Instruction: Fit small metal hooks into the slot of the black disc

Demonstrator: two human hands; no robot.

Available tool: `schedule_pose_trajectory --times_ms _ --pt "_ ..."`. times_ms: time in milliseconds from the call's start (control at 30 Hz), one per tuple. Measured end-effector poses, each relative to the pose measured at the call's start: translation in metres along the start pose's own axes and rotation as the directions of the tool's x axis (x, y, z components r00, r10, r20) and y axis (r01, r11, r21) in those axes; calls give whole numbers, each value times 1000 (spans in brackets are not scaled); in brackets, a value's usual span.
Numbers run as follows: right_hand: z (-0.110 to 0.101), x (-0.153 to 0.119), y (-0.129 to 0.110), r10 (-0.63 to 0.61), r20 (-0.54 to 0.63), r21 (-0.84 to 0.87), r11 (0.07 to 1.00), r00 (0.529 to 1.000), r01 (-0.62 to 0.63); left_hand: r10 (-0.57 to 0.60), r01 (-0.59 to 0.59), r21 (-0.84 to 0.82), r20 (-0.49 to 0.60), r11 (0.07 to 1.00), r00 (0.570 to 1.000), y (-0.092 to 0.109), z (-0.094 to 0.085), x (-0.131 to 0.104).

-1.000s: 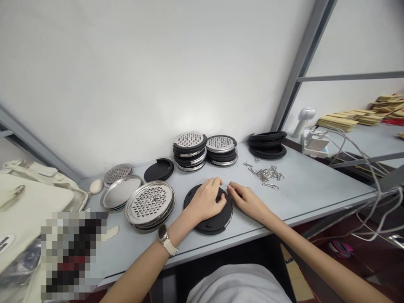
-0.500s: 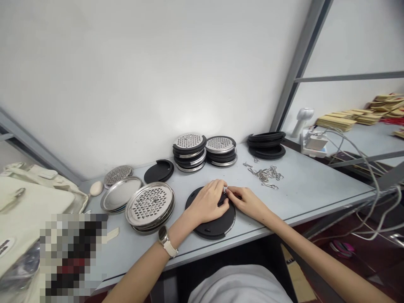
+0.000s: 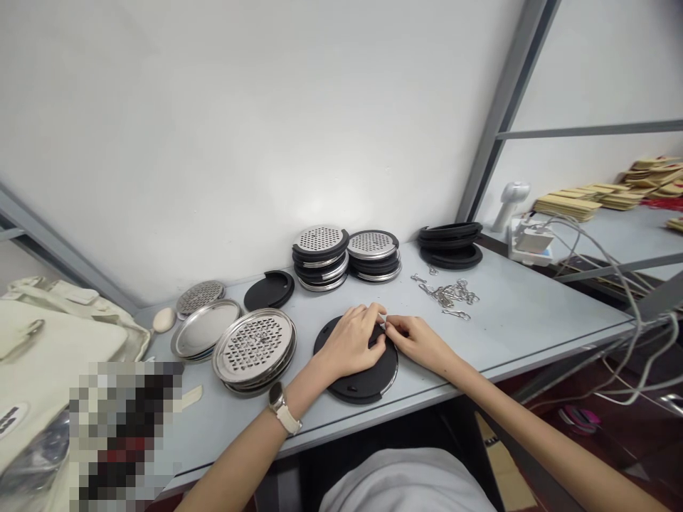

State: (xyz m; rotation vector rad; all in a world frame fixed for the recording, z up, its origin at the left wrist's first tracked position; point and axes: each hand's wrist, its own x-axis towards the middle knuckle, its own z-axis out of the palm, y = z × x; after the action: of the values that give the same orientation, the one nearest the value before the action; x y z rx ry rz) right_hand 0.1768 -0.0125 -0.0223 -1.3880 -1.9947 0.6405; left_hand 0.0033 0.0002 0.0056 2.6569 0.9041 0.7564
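Observation:
A round black disc (image 3: 368,384) with small slots and a thin metal edge lies flat on the table before me. My left hand (image 3: 355,341), a watch on its wrist, presses over its top with bent fingers gripping the far right rim. The fingers of my right hand (image 3: 413,341) pinch together at that same rim, against the left fingertips. Whatever is between them is too small and covered to make out. Beyond the right hand lies a loose heap of small metal hooks (image 3: 451,294).
Perforated metal graters (image 3: 255,347) and plain metal discs (image 3: 205,328) are piled at left, near a black ring-edged disc (image 3: 269,289). Two mixed stacks (image 3: 320,242) stand by the wall, with black holders (image 3: 451,256) farther right. A pale bag (image 3: 58,320) sits at far left; white cables (image 3: 634,306) hang right.
Both hands stay at the disc's rim, with only slight finger movement. A small shiny glint between the fingertips is less visible now.

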Motion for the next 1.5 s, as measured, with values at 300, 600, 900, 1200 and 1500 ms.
schedule_pose_trajectory --times_ms 300,600,900,1200,1500 --pt "0 -1 -2 -17 -5 -25 1000 1000 17 -24 24 10 -38 1000 999 -4 3 1" --pt "0 -1 -2 -11 20 -49 999 1000 12 -60 59 -29 -53 998 997 -7 5 2" --pt "2 -3 -1 2 5 -44 999 1000 -2 -62 56 -99 -56 993 996 -10 7 1" --pt "3 -1 -1 20 -4 -24 1000 1000 -20 -60 54 -108 -60 993 996 -10 7 1" --pt "2 -1 0 35 -19 31 999 999 -34 -53 46 -117 -60 992 997 -10 6 1"
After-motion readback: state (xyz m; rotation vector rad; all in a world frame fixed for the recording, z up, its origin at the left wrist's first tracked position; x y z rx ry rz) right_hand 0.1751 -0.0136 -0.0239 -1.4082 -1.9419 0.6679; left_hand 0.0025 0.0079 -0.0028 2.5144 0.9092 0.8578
